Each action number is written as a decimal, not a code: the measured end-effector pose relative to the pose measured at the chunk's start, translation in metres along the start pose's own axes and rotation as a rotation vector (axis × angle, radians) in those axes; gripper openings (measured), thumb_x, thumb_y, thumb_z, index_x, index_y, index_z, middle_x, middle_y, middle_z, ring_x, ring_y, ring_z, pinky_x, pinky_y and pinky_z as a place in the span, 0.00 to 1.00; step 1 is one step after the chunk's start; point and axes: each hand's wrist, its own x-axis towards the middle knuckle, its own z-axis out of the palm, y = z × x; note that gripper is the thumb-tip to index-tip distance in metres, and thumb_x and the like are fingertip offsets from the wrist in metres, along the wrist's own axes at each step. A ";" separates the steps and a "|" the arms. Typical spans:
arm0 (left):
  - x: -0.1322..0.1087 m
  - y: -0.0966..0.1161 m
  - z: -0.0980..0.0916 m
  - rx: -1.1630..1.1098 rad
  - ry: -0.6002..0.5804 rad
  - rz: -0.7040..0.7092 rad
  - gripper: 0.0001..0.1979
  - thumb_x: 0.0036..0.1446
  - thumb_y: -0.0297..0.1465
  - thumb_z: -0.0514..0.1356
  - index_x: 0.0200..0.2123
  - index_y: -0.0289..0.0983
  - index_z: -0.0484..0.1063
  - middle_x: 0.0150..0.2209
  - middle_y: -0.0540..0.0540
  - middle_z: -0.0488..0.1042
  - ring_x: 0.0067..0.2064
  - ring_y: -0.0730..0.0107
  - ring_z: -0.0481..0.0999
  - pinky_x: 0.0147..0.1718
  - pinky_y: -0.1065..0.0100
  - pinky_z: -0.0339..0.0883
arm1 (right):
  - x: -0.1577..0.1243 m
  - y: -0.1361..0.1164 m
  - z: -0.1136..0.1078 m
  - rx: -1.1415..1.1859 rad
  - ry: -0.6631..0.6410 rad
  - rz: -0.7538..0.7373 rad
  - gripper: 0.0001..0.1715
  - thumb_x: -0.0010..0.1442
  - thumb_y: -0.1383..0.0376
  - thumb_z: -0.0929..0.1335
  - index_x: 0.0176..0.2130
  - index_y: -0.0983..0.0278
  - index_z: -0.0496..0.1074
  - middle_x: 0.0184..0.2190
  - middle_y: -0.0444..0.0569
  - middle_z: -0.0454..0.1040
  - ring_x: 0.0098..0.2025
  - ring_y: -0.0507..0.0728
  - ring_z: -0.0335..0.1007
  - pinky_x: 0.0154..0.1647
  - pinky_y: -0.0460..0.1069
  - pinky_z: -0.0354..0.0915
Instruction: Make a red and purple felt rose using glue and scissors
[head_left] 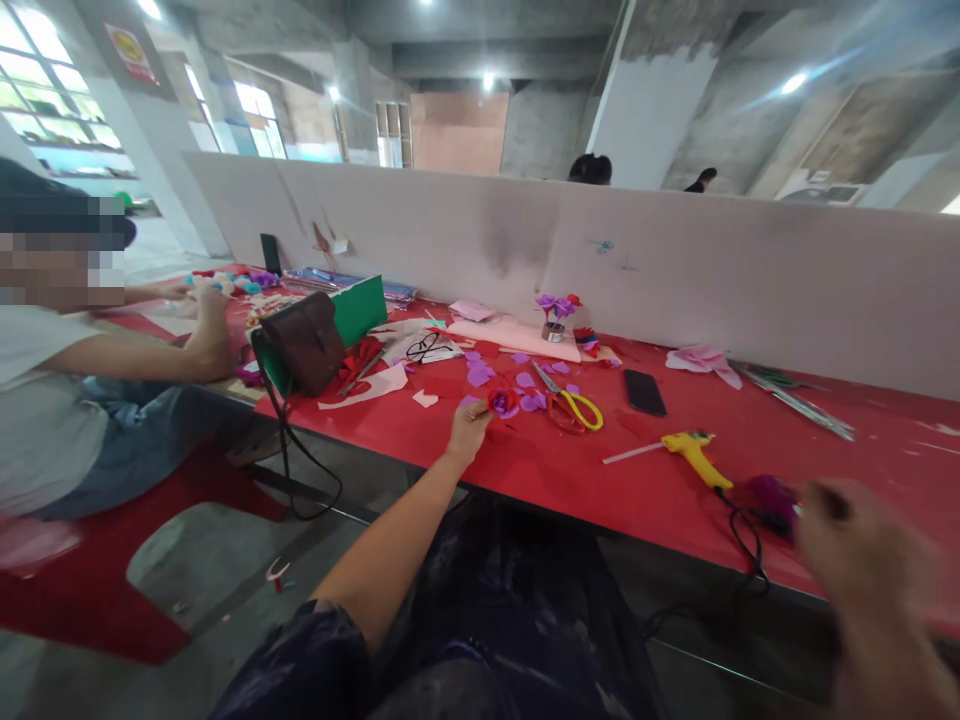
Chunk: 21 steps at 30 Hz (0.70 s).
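Observation:
My left hand (470, 430) is closed in a pinch on a small red and purple artificial flower (502, 402), held above the front of the red table. Loose purple petals (480, 372) lie just beyond it. Beside the flower are scissors with yellow handles (581, 408). At the right, my right hand (855, 540) is smeared by motion, so its fingers cannot be made out. A dark purple bundle (772, 503) appears right by that hand; whether they touch is unclear. A yellow glue gun (697, 458), with a glue stick out of its back, lies left of the bundle.
A black phone (644, 392), a small pot of purple flowers (555, 315), glasses (431, 347) and a brown bag (302, 343) are on the red table (555, 480). Wire stems (799, 400) lie at the right. A white partition (420, 220) stands behind. Another person (52, 400) sits at left.

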 end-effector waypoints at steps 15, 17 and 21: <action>0.002 -0.012 -0.006 0.081 -0.044 0.028 0.08 0.48 0.35 0.67 0.30 0.37 0.82 0.28 0.47 0.79 0.35 0.63 0.76 0.43 0.61 0.68 | -0.092 -0.146 0.099 0.055 -0.603 -0.172 0.12 0.59 0.62 0.62 0.36 0.59 0.74 0.27 0.47 0.78 0.30 0.58 0.73 0.27 0.47 0.53; 0.002 -0.012 -0.007 0.086 -0.038 0.026 0.08 0.49 0.36 0.66 0.30 0.38 0.82 0.28 0.47 0.80 0.35 0.63 0.76 0.44 0.60 0.68 | -0.090 -0.147 0.106 0.148 -0.620 -0.175 0.15 0.62 0.59 0.61 0.38 0.60 0.75 0.29 0.48 0.79 0.30 0.59 0.74 0.28 0.48 0.56; 0.001 -0.012 -0.007 0.087 -0.036 0.031 0.10 0.49 0.37 0.67 0.31 0.37 0.82 0.30 0.46 0.81 0.36 0.62 0.77 0.46 0.59 0.68 | -0.096 -0.151 0.121 0.233 -0.665 -0.232 0.19 0.64 0.56 0.60 0.30 0.61 0.73 0.24 0.49 0.77 0.26 0.58 0.72 0.28 0.49 0.58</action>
